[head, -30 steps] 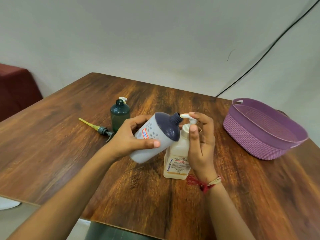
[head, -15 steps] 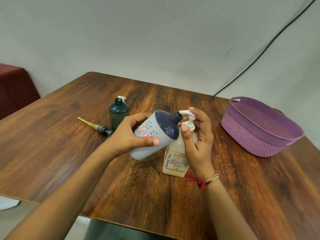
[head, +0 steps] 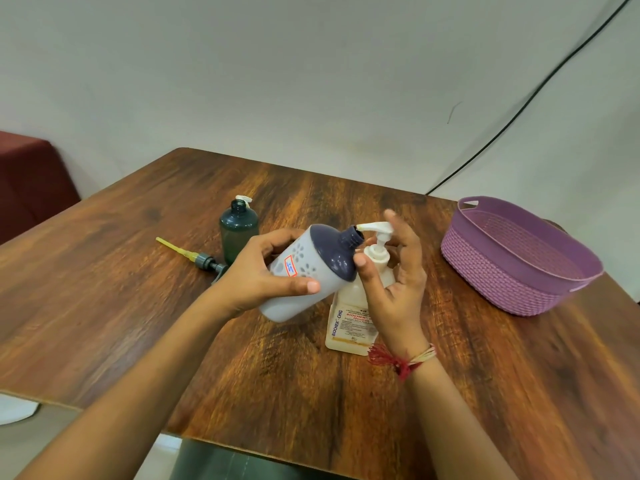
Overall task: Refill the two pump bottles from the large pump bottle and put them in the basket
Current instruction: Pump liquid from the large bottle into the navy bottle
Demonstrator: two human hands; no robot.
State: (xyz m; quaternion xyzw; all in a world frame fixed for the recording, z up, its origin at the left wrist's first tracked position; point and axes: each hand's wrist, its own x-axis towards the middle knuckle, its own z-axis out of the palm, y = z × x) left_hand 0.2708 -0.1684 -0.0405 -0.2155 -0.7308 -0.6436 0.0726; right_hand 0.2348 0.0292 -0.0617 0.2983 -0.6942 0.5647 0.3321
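Bottle (head: 302,262) tilted, neck toward pump nozzle (head: 375,227)

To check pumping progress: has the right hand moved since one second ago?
Yes. The right hand has opened upward: fingers once curled over the pump head now rise beside it.

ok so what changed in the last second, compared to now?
The right hand has eased off the pump head of the large bottle. A second ago its fingers curled over the pressed-down head; now the head has risen and the fingers are straighter. Unchanged: the left hand grips the tilted grey bottle, mouth at the nozzle. The green bottle, loose pump and basket stayed put.
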